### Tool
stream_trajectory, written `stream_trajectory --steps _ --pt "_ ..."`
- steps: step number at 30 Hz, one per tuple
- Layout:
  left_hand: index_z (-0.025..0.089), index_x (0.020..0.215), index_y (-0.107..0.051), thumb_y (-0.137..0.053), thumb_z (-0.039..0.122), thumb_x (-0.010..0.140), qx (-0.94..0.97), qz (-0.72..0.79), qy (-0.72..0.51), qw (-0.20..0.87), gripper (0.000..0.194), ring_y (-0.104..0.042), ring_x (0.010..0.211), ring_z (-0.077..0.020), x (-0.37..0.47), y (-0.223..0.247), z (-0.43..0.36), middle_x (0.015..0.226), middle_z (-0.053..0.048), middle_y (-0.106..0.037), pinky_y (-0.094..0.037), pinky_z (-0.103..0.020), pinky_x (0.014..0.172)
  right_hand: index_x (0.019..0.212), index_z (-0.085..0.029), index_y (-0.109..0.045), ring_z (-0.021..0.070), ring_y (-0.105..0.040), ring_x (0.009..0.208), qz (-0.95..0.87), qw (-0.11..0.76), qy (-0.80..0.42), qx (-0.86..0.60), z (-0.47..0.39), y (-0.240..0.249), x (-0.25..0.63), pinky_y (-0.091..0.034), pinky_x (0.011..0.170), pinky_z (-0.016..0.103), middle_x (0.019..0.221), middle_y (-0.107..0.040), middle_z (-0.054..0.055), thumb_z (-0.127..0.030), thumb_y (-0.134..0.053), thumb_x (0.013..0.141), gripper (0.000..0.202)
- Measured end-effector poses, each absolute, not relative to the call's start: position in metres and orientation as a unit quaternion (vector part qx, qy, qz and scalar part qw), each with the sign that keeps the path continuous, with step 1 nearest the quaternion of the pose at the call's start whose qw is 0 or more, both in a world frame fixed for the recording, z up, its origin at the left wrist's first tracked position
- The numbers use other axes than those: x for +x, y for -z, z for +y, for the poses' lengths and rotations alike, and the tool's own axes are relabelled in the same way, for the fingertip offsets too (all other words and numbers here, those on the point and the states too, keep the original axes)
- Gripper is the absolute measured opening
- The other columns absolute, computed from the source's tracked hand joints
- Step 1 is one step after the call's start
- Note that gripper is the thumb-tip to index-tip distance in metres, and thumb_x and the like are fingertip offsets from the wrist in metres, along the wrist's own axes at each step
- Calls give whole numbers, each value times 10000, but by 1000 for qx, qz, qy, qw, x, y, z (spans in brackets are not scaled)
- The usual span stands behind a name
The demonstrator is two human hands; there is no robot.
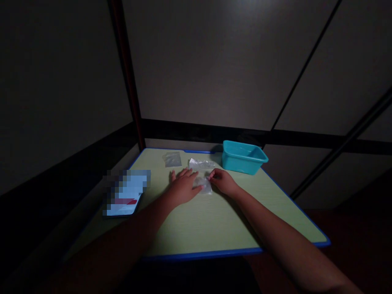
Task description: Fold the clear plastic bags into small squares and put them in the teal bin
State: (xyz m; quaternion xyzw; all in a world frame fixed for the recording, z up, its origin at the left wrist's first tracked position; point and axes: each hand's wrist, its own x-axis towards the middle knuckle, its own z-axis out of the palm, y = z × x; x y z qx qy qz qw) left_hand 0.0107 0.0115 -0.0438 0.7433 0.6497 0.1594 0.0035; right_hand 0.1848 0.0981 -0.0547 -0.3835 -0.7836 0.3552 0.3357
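A small clear plastic bag (206, 187) lies flat on the table between my two hands. My left hand (183, 188) is spread with its palm down, and its thumb reaches onto the bag's near left part. The fingers of my right hand (223, 182) are pinched together at the bag's right edge. Just beyond my hands lies a crinkled clear plastic piece (202, 164). Farther left, flat clear bags (173, 159) rest near the back of the table. Whether anything is inside the bag between my hands is too small to tell.
A turquoise plastic basket (243, 161) stands at the back right of the pale green table (202, 228), which has a blue rim. On the left is a device with a lit, pixelated screen (125, 198). Dark panelled walls (202, 73) rise close behind the table and to its left.
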Motion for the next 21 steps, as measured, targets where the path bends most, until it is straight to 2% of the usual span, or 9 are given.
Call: stream_trajectory --steps 4,8,11,15,21 --pt "254 1236 -462 -437 476 845 744 634 -213 1 450 -366 1235 -256 9 43 14 1321 -74 -471 -132 -573 1018 646 -170 -453 86 -454 535 -726 381 -447 -358 97 52 184 -361 530 210 591 -509 -34 -318 -587 634 200" --pt "237 1225 -468 -455 451 846 759 608 -233 -3 435 -400 1209 -235 7 46 17 1288 -76 -500 -195 -519 1020 703 -170 -456 73 -435 481 -700 396 -468 -365 92 47 184 -316 457 184 570 -507 -44 -309 -552 651 176" --pt "215 1237 -461 -483 441 833 771 593 -233 -3 463 -408 1203 -239 6 49 19 1277 -88 -507 -239 -480 1012 741 -178 -452 66 -404 424 -693 400 -461 -383 89 46 185 -266 400 168 531 -482 -62 -291 -517 680 144" --pt "200 1252 -462 -496 448 821 772 590 -236 -13 498 -360 1241 -251 4 53 22 1303 -93 -481 -257 -426 1018 751 -185 -441 69 -401 402 -685 407 -425 -430 96 48 188 -269 383 166 523 -480 -62 -256 -484 710 93" --pt "208 1257 -468 -486 480 816 772 599 -214 4 519 -290 1288 -266 3 58 21 1334 -85 -456 -238 -457 1030 778 -169 -499 86 -471 442 -677 373 -331 -541 111 49 198 -324 428 180 578 -557 -20 -230 -487 751 68"
